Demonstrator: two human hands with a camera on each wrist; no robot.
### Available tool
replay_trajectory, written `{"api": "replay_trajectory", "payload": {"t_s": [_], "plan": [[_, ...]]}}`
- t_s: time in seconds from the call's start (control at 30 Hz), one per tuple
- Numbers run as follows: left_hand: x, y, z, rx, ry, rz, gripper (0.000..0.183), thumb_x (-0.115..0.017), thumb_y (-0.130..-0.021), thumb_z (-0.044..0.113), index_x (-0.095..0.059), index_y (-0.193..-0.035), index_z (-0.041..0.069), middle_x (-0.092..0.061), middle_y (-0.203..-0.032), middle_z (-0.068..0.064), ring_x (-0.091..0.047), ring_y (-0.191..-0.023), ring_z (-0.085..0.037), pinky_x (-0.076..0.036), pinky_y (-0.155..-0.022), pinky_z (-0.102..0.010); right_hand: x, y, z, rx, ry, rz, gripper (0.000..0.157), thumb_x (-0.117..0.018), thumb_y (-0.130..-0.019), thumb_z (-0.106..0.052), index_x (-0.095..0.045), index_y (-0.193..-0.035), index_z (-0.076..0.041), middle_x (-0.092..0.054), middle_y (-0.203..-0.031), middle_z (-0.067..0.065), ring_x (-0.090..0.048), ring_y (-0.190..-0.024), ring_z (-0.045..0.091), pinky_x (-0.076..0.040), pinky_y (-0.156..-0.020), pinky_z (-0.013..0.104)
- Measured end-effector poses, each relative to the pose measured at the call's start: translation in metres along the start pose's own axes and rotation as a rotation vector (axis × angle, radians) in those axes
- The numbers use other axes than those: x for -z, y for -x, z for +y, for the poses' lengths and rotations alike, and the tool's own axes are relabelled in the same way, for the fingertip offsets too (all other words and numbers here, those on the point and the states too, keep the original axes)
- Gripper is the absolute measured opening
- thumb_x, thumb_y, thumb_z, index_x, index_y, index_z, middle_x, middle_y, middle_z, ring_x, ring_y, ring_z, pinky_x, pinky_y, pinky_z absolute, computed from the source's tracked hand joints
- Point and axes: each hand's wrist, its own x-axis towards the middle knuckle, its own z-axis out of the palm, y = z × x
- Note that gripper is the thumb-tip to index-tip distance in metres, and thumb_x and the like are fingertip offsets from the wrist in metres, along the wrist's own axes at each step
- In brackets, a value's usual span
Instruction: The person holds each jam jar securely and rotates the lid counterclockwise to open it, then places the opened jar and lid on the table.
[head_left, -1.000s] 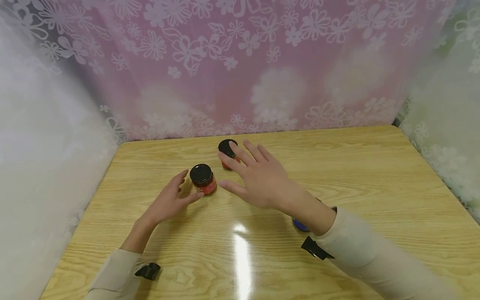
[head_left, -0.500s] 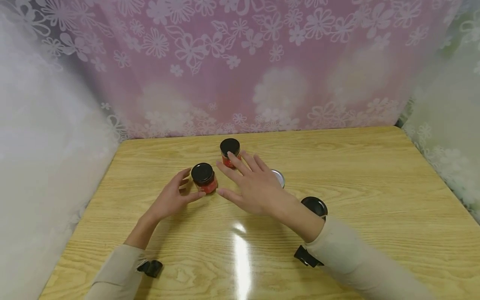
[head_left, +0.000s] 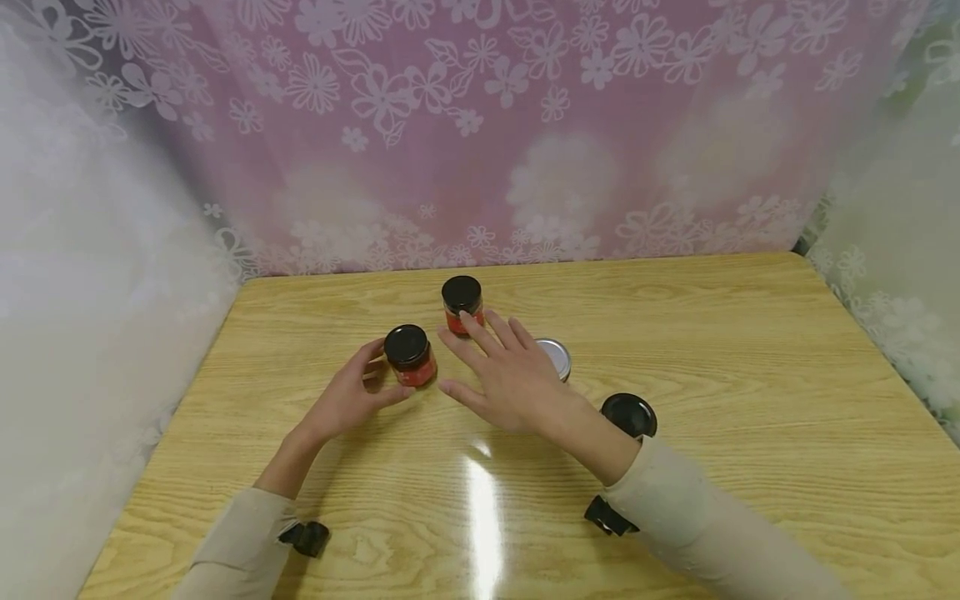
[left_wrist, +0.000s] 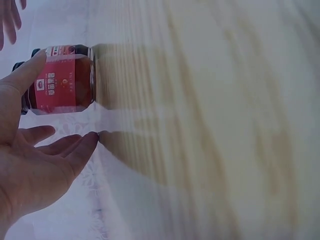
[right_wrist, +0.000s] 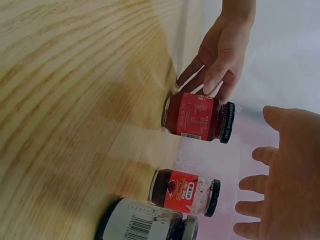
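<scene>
A glass jar with a black lid and red label (head_left: 411,358) stands upright on the table. My left hand (head_left: 348,398) curves loosely around its left side, thumb in front; in the left wrist view the fingers stay apart from the jar (left_wrist: 60,82), and whether the thumb touches is unclear. My right hand (head_left: 517,379) hovers to the right of it, fingers spread, holding nothing. Just beyond its fingertips stands a second red-labelled, black-lidded jar (head_left: 461,293). A silver-lidded jar (head_left: 557,358) is partly hidden behind the right hand; its white barcode label (right_wrist: 137,224) shows in the right wrist view.
Another jar with a black lid (head_left: 628,413) stands by the right wrist, partly covered by the forearm. The wood-grain table (head_left: 750,350) ends at a pink floral curtain (head_left: 465,167) behind, with pale curtains on both sides.
My right hand has lowered and drawn back slightly, uncovering the far jar's lid, the silver lid and the black lid near the wrist. My left hand has barely shifted around its jar.
</scene>
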Motion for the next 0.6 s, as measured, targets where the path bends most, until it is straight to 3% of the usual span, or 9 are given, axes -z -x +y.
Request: {"api": "replay_trajectory", "payload": {"t_s": [0.6], "plan": [[-0.01,-0.011,-0.001,-0.046,0.078,-0.005,0.08,-0.078,-0.081,0.029,-0.033,-0.143,0.004,-0.049,-0.133,-0.017,-0.045,-0.125,-0.033,-0.035,-0.102,-0.052,-0.015,-0.004,0.002,-0.008,-0.021,-0.038,0.065,-0.025,-0.098,-0.062,-0.014,-0.154,-0.032,-0.01,-0.158,0.003,-0.004,-0.144,0.029,-0.009,-0.113,0.05]]}}
